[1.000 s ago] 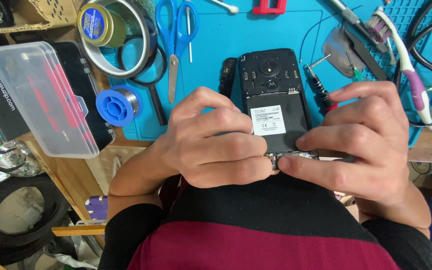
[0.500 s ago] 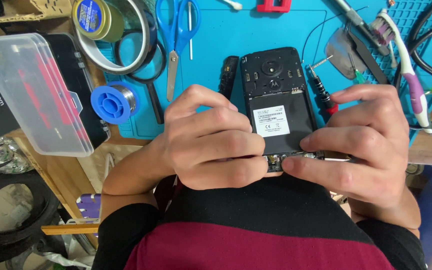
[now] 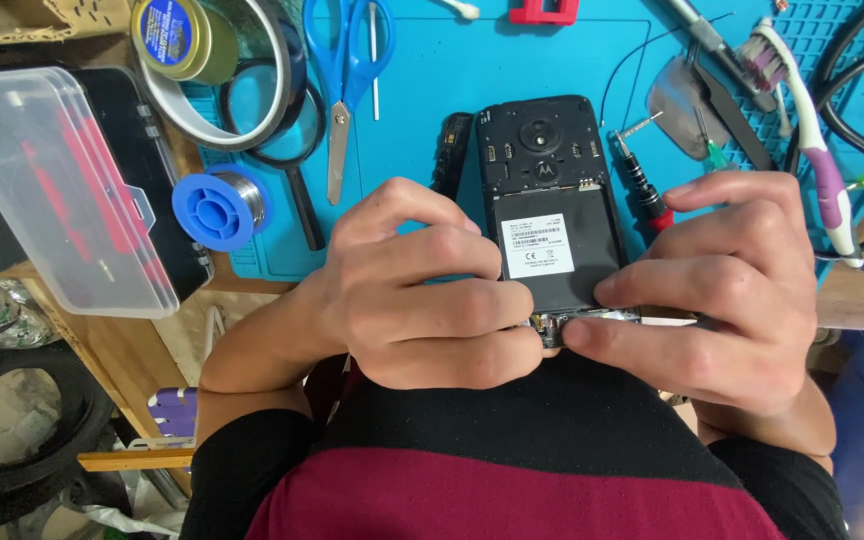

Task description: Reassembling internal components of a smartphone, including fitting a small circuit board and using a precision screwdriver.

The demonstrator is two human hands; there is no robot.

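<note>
Here, we list what we see, moving from left to right.

Far left: one clear plastic case [image 3: 62, 190] with red tools inside, lying on a dark box at the bench edge.
Upper left: one round tin [image 3: 174, 38] with a blue label, sitting inside one wide roll of tape [image 3: 252, 115]; just below them one magnifying glass [image 3: 274, 130] and one blue spool of solder wire [image 3: 220, 207].
Top centre: one pair of blue-handled scissors [image 3: 344, 60], blades pointing toward us, on the blue work mat [image 3: 422, 90].
Left hand [image 3: 422, 290]: curled closed, fingers wrapped over the left edge of the phone near its lower end, gripping it.
Phone [image 3: 550, 190]: one black phone with its back cover off, lying rear side up in the middle of the mat. Its long axis runs away from us; the camera end points to the top of the view, and the opened lower end points toward our body. One white label sits on its back.
Right hand [image 3: 722, 290]: closed around the phone's lower right edge, fingertips pinching at the exposed bottom end, touching the left hand's fingertips there.
Right of phone: one small screwdriver [image 3: 640, 180] with a red collar, just beside the phone.
Far right: one toothbrush [image 3: 807, 130] with a white and purple handle, lying over black cables [image 3: 857, 90].
</note>
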